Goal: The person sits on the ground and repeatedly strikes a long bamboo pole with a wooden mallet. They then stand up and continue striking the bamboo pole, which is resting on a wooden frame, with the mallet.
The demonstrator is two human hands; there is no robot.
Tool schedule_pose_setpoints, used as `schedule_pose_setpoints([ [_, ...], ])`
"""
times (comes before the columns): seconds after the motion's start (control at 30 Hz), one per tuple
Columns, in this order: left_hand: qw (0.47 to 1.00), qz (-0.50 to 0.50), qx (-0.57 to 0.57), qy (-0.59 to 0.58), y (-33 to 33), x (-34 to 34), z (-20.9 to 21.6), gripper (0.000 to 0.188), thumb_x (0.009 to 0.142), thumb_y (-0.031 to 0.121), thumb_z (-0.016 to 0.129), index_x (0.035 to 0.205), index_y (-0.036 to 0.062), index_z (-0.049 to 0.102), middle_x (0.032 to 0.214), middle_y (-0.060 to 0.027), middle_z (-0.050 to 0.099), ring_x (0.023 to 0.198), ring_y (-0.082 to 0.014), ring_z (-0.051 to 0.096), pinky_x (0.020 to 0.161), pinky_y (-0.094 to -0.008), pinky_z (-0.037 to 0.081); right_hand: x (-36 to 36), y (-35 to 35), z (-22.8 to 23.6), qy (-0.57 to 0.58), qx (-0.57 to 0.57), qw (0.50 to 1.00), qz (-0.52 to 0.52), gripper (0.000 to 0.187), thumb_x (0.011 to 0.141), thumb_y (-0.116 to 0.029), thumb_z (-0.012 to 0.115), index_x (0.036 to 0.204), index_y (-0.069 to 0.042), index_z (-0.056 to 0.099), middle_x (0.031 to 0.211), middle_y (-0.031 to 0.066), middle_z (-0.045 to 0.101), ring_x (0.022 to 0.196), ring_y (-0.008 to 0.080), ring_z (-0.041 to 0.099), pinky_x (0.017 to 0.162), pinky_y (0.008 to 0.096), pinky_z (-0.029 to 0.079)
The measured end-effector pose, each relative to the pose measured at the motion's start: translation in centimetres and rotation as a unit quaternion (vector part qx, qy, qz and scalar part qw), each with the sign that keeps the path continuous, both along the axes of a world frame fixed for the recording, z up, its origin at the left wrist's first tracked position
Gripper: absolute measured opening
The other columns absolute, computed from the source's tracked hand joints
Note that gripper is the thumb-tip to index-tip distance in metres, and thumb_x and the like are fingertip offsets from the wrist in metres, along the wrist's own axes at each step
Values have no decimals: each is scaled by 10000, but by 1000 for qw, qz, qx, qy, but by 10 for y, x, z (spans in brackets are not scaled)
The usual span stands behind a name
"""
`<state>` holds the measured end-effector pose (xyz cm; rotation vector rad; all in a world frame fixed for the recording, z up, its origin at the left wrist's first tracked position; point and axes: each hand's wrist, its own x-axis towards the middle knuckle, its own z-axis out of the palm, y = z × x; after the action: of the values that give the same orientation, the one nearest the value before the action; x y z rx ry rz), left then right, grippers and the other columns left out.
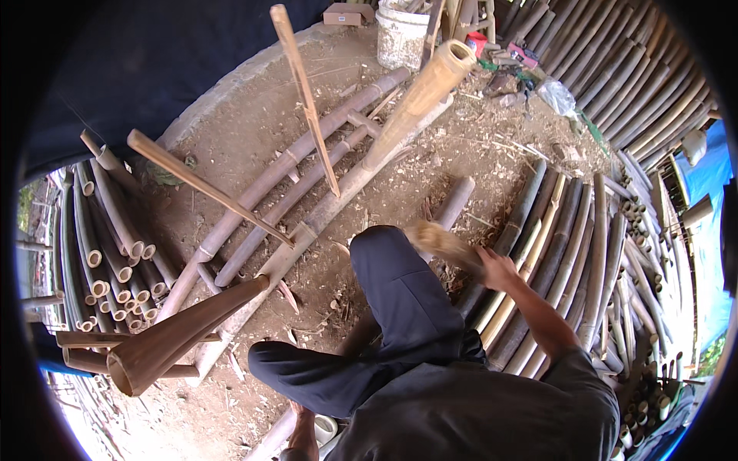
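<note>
Wood piece: one, tan, blurred, gripped in right hand, extending forward-left from it. Pole: one, brownish, partly hidden, just left of left hand; contact unclear.

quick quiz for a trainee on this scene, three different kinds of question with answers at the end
1. What does the right hand hold?
2. True or false: the stained white round bucket stands upright on the brown earth floor.
3. What colour is the small cup-shaped container just right of the bucket in the picture?
A) green
B) red
C) yellow

Key:
1. A tan, wooden-looking club, blurred.
2. True.
3. B.
</note>
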<state>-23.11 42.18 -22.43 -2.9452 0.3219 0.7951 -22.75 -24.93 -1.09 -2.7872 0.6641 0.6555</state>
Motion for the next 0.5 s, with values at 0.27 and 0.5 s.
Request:
schedule_pose_setpoints([
  [0.27,996,4,30,-84,32,77,70,508,869,378,631,1305,127,555,1245,-123,585,1217,-327,513,1007,-502,409,141,34,-65,-197,65,975,-86,494,857,-379,695,1228,-71,585,1112,196,639,1026,373,620,911,448,495],
  [0.5,940,-156,-71,-294,-69,204,240,607,662,302,771,1193,69,592,1132,-127,618,1104,-324,576,954,-488,437,125,90,-123,-98,774,522,-344,666,927,-573,578,1265,0,613,1183,173,673,1048,306,649,975,402,500],
])
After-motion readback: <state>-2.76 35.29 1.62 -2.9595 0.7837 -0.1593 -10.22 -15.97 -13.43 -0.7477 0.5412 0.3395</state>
